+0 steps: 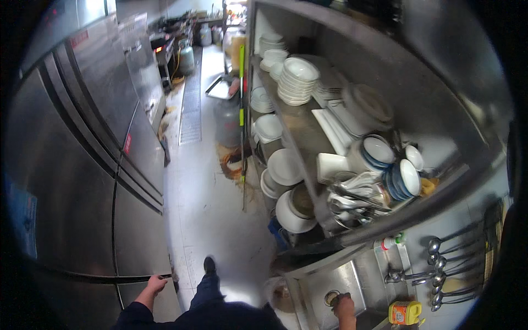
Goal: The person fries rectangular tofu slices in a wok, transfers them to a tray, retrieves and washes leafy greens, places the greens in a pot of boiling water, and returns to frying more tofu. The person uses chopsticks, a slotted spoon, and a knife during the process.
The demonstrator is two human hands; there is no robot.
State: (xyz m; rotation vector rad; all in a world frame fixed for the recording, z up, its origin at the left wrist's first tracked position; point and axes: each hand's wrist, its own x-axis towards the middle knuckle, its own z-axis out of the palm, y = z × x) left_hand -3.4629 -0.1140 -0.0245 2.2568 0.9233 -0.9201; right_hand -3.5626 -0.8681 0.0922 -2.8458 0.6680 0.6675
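My left hand (157, 284) hangs low at the left, beside the lower doors of the steel cabinet (140, 236). Its fingers are curled in and nothing shows in them. Over the basin of the steel sink (352, 273), at the lower right, is my right hand (344, 304). That hand looks dark and closed; whatever it may hold cannot be made out. Just beyond it lies the round drain (331, 297). A yellow jug (404, 313) with an orange label stands to the right of the hand, near the sink.
A steel shelf rack on the right carries stacked white bowls (297, 82), blue-rimmed bowls (404, 179) and a heap of spoons (357, 201). Several ladles (438, 264) hang on the wall. Ahead runs an aisle with a floor grate (191, 104), a tray (221, 87) and gas cylinders (187, 59).
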